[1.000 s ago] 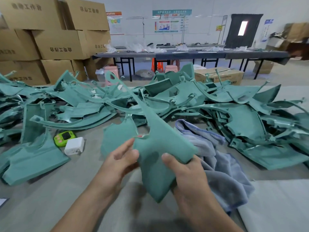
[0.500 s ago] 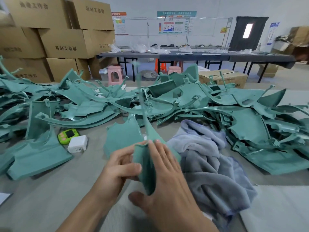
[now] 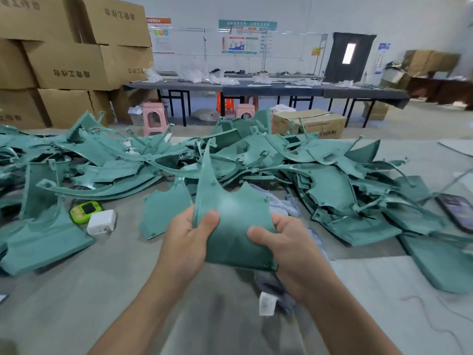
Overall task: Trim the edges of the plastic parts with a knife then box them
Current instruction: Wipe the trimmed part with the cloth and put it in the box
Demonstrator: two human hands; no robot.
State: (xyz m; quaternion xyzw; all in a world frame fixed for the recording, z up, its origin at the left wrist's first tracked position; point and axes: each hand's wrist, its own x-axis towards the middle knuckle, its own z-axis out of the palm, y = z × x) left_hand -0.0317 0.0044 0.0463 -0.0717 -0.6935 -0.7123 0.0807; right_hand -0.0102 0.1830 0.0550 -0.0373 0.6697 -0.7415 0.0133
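**First voice:** What is being held, and where?

**Second voice:** A flat teal plastic part (image 3: 235,226) with a long tapering spike is held up above the grey bench (image 3: 76,290), at the centre of the view. Half a second ago it stood edge-on to the camera. Now its broad face is turned toward the viewer, with the spike pointing up and away.

**First voice:** What lies around it?

**Second voice:** Behind it, a wide heap of matching teal parts (image 3: 256,160) spreads across the bench. A bluish-grey cloth (image 3: 284,206) lies just behind the part. The part and the right hand now hide most of the cloth, and more of it showed before. A loose flat teal piece (image 3: 163,211) lies on the bench to the left. Further left, a small lime-green gadget with a dark screen (image 3: 85,211) sits just beside a white plug block (image 3: 101,222). A dark phone (image 3: 458,211) lies at the right edge. Brown cardboard boxes (image 3: 71,67) are stacked at the far left.

**First voice:** And the hands?

**Second voice:** The left hand (image 3: 184,242) grips the part's left edge, thumb on the front face and fingers behind. The right hand (image 3: 289,247) grips the lower right edge the same way. Earlier, the right hand lay over the part with its fingers straight.
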